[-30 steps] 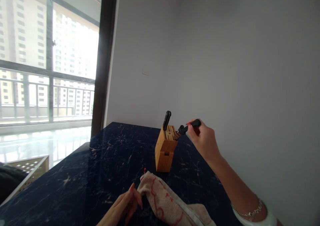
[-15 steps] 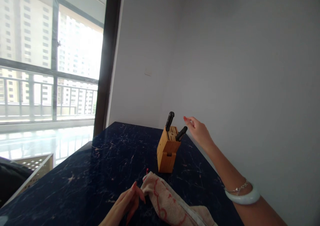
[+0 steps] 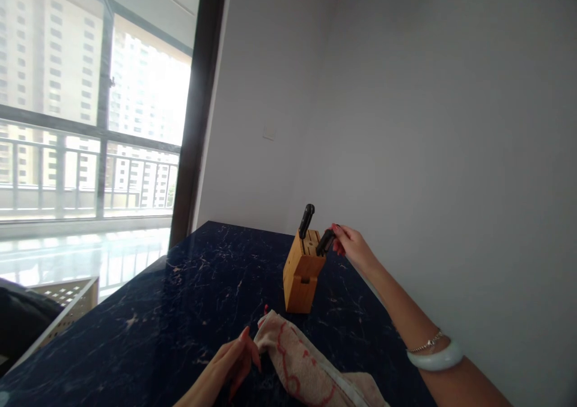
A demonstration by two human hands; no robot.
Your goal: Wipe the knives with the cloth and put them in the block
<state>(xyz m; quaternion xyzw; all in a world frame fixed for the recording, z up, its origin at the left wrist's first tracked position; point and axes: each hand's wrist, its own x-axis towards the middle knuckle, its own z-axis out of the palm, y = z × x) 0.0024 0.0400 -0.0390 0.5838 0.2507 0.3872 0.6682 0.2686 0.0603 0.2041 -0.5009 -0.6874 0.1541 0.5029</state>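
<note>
A wooden knife block (image 3: 301,275) stands on the dark blue marbled counter (image 3: 189,299) near the wall. Two black-handled knives sit in it: a taller handle (image 3: 307,220) and a lower, slanted handle (image 3: 325,242). My right hand (image 3: 352,247) reaches out to the block, and its fingertips pinch the end of the slanted handle. My left hand (image 3: 228,365) rests low on the counter, its fingers curled and touching the edge of a beige cloth with red pattern (image 3: 306,368).
A grey wall runs along the counter's right side. A large window with a railing and tall buildings fills the left. A perforated light-coloured box (image 3: 63,299) and a dark object (image 3: 18,320) sit below the counter's left edge.
A second ago my right hand pushed the slanted knife into the block, then let go and lifted off. Now it is back with its fingertips on that handle. My left hand stayed.
</note>
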